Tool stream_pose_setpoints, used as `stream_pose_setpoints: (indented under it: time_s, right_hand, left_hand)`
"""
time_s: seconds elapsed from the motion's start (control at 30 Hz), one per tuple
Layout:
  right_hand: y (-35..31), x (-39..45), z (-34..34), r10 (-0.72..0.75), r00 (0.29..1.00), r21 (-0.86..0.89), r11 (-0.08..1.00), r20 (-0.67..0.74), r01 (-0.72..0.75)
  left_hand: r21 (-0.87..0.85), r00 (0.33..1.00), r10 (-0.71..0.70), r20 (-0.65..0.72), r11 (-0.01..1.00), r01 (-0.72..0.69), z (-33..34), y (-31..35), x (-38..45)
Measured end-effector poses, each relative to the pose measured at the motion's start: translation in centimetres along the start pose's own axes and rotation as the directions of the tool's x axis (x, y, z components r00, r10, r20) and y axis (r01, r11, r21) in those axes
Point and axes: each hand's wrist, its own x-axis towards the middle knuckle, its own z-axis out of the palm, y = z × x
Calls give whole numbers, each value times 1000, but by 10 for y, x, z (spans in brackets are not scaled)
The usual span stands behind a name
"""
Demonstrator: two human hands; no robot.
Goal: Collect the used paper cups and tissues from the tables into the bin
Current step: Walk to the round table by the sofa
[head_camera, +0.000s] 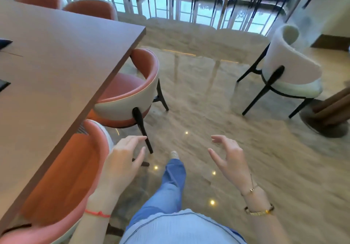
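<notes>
Our left hand (124, 160) and right hand (228, 158) hang side by side, fingers spread and empty, above the glossy floor (208, 101). Just left of our left hand sits an orange chair (62, 177), tucked under the brown bench (56, 63). Beyond our right hand, well apart, stands a white chair (291, 73). We see no cups, tissues or bin.

Both hands are raised in front of the body, apart from each other and empty. The left hand (123, 158) shows its back, fingers loosely spread and pointing forward, with a red string round the wrist. The right hand (228, 157) is turned palm inward, fingers curled and apart, thumb out, with thin bracelets on the wrist and forearm. One leg is stepped forward between them.
</notes>
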Motion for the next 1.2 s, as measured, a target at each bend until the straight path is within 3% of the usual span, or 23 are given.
stream_pose_setpoints:
  time_s: [0.43,0.77,1.2]
  right_hand:
    - [30,308,-36,59,990,-4,998,-127,-60]
    - [70,500,-46,120,982,28,993,-147,-117]
    - [120,874,-87,-76,997,9,997,1,76]
  left_hand:
    - [13,994,109,0,994,-109,13,24,341]
    - [13,995,95,37,995,-95,38,42,539]
    - [3,992,-1,-126,1000,2,84,78,850]
